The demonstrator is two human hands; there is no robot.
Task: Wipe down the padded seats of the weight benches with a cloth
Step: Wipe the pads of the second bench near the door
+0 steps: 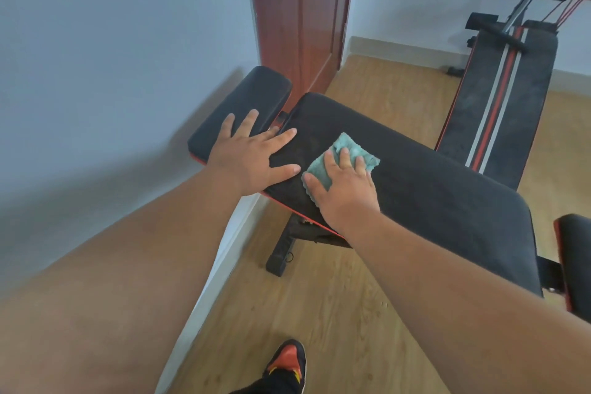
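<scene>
Cloth: teal cloth (347,157) lies flat on the long black pad (415,189) of the near bench, toward its left end
Right hand: right hand (343,190) is laid flat, palm down on the cloth, fingers spread, pressing rather than gripping
Left hand: left hand (252,158) is open and empty, fingers splayed, resting across the gap between the long pad and the small seat pad (243,109)
Second bench: second bench (502,96), black with red and white stripes, stands behind and to the right, near the wall
Floor: wooden floor (319,313), with a red and black shoe (287,361) at the bottom edge
Door: brown door (297,9) stands behind the small seat pad
</scene>
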